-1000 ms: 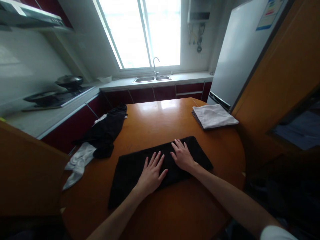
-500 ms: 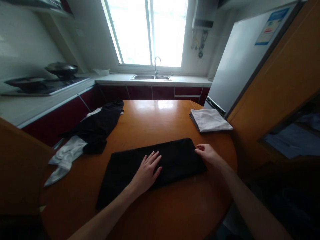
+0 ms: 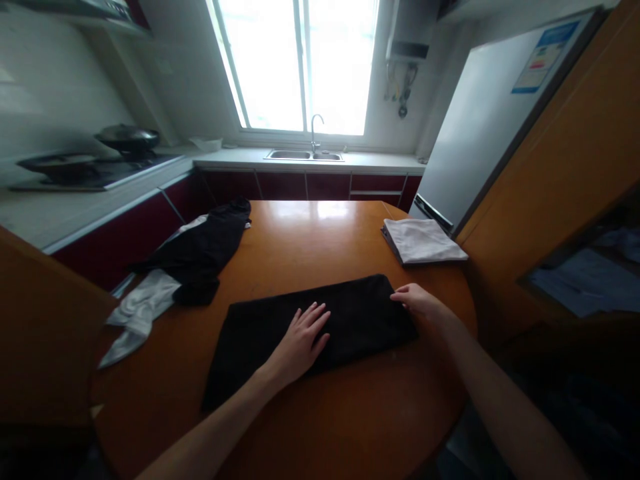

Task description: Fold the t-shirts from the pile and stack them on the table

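A black garment (image 3: 355, 320), folded into a long flat strip, lies across the near part of the wooden table (image 3: 320, 250). My left hand (image 3: 301, 339) rests on its middle, palm down with the fingers stretched out. At the right end of the strip, my right hand (image 3: 417, 300) has thumb and fingers pinched together on the garment's edge. Whether the black cloth is a shirt or trousers cannot be told from its folds.
On the left edge of the table lie loose black clothes (image 3: 200, 250) and a crumpled white cloth (image 3: 143, 307). A folded white-topped stack (image 3: 423, 241) sits at the far right, near the fridge (image 3: 480, 127). Behind are a counter and a sink (image 3: 290, 155).
Little differs. The view has shifted slightly, and the right hand's fingers have closed in on the garment's right edge. My left hand stays flat on the cloth.
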`<state>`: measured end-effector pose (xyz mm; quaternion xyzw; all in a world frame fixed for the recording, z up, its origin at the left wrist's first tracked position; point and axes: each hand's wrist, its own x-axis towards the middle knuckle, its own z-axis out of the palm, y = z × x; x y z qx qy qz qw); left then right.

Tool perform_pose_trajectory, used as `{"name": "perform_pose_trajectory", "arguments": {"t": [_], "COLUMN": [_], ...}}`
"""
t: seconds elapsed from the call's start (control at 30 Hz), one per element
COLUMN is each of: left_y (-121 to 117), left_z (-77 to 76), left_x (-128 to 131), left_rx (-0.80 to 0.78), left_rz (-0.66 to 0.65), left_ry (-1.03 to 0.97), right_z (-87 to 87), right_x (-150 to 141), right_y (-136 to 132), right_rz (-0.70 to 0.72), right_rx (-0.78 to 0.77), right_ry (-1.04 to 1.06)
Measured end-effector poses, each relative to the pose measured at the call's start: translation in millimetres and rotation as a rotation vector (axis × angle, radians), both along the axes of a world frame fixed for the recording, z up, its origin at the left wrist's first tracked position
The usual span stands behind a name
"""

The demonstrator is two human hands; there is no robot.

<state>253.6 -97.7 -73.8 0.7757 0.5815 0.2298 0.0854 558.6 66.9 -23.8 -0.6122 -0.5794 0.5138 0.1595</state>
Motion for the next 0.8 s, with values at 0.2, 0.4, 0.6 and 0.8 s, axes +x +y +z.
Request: {"name": "perform_pose_trajectory", "arguments": {"t": [0.2, 0.4, 0.6, 0.8], "left_y": [-1, -4, -7, -7], "left_z": [13.9, 27.9, 23.3, 18.6], "left_x": [3, 7, 9, -1], "left_rx": [0.029, 0.042, -0.003, -0.013], "left_rz": [-0.027, -0.014, 0.026, 0.232], "left_ry": [-0.149, -0.495, -0.989, -1.037], "right_z": [24.5, 57.6, 54.3, 18.6], "right_x": [-7, -50, -128, -170], "right_y": [-6, -29, -66, -100], "right_rz": [0.057, 0.118, 0.331, 0.495], "right_rx": [-0.043, 0.072, 0.374, 0.517], "right_ry": [0.170, 0.249, 0.195, 0.104]}}
